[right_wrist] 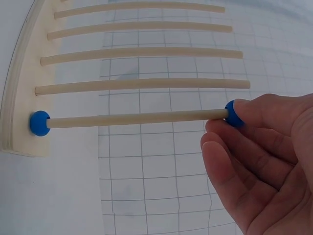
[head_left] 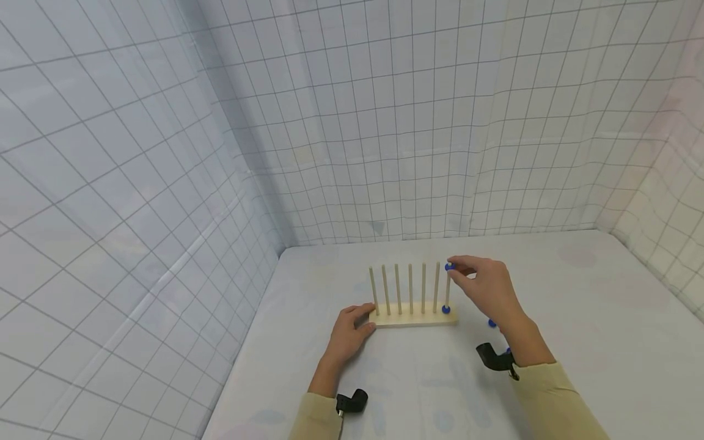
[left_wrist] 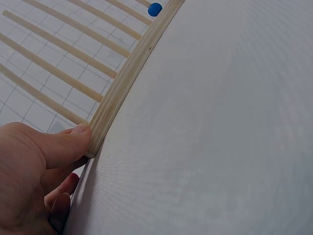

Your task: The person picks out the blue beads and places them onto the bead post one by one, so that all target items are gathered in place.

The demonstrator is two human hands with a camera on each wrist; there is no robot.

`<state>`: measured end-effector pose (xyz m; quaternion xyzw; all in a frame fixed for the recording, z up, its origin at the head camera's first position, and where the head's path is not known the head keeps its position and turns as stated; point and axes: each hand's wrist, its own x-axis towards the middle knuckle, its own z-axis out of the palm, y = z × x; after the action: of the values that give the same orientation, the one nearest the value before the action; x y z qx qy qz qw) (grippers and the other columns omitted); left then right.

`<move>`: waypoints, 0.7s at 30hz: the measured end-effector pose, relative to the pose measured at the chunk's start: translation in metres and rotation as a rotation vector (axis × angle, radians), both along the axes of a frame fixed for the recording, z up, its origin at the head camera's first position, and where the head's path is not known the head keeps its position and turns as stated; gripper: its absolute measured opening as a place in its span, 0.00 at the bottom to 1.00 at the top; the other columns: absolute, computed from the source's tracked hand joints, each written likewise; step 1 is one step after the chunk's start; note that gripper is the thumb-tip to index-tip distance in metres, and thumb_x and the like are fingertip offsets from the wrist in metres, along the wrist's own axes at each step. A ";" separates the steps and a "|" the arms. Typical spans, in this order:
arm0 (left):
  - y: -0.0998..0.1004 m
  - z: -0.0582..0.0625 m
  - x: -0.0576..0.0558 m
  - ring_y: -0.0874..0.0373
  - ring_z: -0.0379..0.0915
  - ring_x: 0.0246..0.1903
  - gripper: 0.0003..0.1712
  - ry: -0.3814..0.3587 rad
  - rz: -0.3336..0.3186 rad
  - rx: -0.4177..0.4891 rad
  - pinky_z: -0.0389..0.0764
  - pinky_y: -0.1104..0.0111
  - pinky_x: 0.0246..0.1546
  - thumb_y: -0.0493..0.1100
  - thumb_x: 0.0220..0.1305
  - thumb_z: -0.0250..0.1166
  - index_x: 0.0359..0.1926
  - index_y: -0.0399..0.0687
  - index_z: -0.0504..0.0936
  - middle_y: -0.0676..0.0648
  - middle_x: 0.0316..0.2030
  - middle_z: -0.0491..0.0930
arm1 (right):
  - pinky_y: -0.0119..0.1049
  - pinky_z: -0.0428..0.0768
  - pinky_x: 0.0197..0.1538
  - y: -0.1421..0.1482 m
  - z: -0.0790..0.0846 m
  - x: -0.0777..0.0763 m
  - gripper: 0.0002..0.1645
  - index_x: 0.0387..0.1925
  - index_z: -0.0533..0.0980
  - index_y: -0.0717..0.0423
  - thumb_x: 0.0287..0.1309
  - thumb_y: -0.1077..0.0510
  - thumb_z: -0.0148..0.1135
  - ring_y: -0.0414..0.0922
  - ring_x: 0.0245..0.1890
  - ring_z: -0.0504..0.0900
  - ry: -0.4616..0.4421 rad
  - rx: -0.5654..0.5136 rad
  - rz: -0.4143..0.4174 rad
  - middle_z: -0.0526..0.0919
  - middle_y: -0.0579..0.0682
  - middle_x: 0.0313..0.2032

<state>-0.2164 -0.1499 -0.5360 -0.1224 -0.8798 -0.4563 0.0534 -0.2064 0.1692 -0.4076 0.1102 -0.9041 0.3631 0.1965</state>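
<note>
Near the middle of the table (head_left: 423,394), in the head view, stands a wooden board (head_left: 412,320) with upright pegs (head_left: 410,288); the left hand (head_left: 348,333) grips its left end, I'd guess to stop it sliding. The right hand (head_left: 489,286) pinches a top bead (head_left: 450,267) at the tip of the rightmost peg (head_left: 448,290), whose foot holds a bottom bead (head_left: 446,310). Other beads (head_left: 492,322) lie to the near right, handy for that hand. In the left wrist view, the thumb presses the board's near left corner, a low hold that leaves the pegs free. In the right wrist view, thumb and finger grasp the top bead with the peg's end in it, probably so bead and peg line up.
</note>
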 end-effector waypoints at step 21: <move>-0.002 -0.002 -0.001 0.40 0.67 0.62 0.24 -0.012 0.007 0.003 0.66 0.41 0.61 0.40 0.62 0.71 0.59 0.51 0.83 0.40 0.57 0.76 | 0.49 0.81 0.41 0.000 -0.013 -0.002 0.16 0.51 0.84 0.59 0.64 0.57 0.68 0.51 0.40 0.86 -0.014 -0.021 0.005 0.89 0.50 0.37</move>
<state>-0.2169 -0.1516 -0.5375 -0.1167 -0.8798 -0.4581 0.0501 -0.2081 0.1694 -0.4210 0.1080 -0.9012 0.3740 0.1904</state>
